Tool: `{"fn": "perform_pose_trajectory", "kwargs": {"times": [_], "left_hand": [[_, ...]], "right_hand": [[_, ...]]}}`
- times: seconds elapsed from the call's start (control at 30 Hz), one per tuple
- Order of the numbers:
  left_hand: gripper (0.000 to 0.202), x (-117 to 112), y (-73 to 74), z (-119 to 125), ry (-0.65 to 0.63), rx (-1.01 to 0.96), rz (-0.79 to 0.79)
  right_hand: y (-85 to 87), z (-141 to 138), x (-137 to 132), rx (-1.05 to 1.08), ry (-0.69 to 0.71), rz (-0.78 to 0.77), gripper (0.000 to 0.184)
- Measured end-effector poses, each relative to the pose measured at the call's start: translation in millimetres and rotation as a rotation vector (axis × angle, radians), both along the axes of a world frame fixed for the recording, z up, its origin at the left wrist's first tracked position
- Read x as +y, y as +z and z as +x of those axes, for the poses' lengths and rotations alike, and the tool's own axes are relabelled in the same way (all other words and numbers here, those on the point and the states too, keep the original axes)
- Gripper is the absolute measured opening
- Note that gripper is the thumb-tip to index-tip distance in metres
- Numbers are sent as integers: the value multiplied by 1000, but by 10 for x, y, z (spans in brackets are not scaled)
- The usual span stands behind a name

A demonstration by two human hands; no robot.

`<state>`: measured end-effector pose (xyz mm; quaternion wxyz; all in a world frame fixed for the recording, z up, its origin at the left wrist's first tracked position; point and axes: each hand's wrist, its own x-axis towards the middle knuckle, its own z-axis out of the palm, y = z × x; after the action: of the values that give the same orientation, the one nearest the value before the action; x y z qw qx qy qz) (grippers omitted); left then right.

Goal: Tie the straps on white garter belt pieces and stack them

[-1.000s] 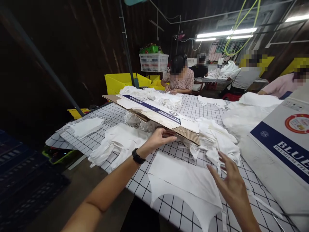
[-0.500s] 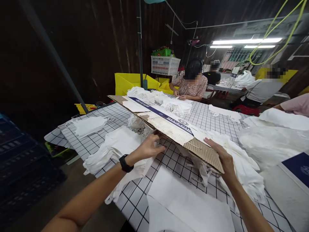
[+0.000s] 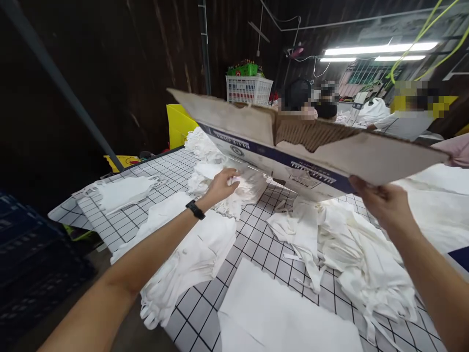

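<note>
My right hand grips the near edge of a flattened cardboard box with a blue printed band and holds it lifted and tilted above the table. My left hand, with a black watch at the wrist, reaches under the cardboard and closes on a bundle of white fabric pieces that lay beneath it. More white fabric piles lie around: one stack under my left forearm, a loose heap under my right arm, and a flat piece near the table's front edge.
The table has a white cover with a black grid. A separate fabric piece lies at the far left corner. Yellow bins and a white basket stand behind. Other people sit working at the far side. A dark crate is at the left.
The cardboard went from lying flat on the fabric to being raised and tilted in my right hand. My left hand let go of its edge and reached under to the fabric bundle.
</note>
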<state>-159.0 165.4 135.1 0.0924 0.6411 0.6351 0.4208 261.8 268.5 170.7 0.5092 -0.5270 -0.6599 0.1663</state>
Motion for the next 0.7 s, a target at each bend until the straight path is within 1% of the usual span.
{"fn": "perform_pose_trajectory", "kwargs": {"times": [0.07,0.13,0.2,0.27,0.4,0.47,0.57,0.63,0.7], "left_hand": [[27,187,91,90,37,115,7],[28,372,182,167,91,244,-21],[27,529,253,212,114,335,-83],[24,642,289,227,98,373,-139],[22,724,278,215,67,463,-152],[23,721,270,204,88,524,-142],[25,727,295,191,117,575,-112],[25,773,335,192,106,594,-102],[26,866,381,207,86,611,-112]], "right_hand": [[202,-42,203,131,-15,-49,39],[388,-113,363,218,-3,-88,29],[531,-177,494,254,15,-105,19],[625,-215,615,262,4,-102,19],[705,-227,836,245,-111,-88,28],[715,-229,917,255,-111,-88,28],[699,-238,997,280,-100,-109,25],[671,-235,1046,278,-130,-131,26],[648,-231,1102,268,-178,-138,29]]}}
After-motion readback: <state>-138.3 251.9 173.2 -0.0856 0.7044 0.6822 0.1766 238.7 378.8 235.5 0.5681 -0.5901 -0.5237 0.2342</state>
